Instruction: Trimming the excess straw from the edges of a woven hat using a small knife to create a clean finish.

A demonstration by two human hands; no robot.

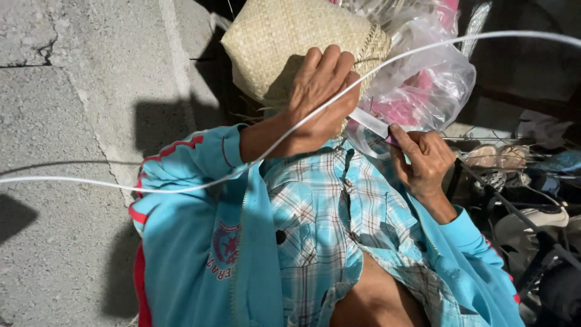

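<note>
A grey concrete wall [72, 121] fills the left half of the view, cracked near its upper edge and crossed by shadows; most of the open room lies along it. The right side is crowded by a heap of shoes and dark straps [520, 206], which leaves little free space there. The lower middle is taken up by a turquoise jacket [193, 242] with red trim, worn open over a checked shirt [327, 218].

At the top, a woven straw basket [284, 42] is seen, its braided rim turned toward a crumpled clear plastic bag [430, 79] with pink contents, just beside it on the right. The left hand [321, 91] is laid against the lower edge of the basket, fingers curled over it, and the basket appears to be gripped there.

A thin white cord [423, 45] is stretched from the left edge across the left wrist and up to the right edge. The right hand [423, 160] is closed in a pinch on a flat white strip [369, 123], which runs up toward the basket's rim.
</note>
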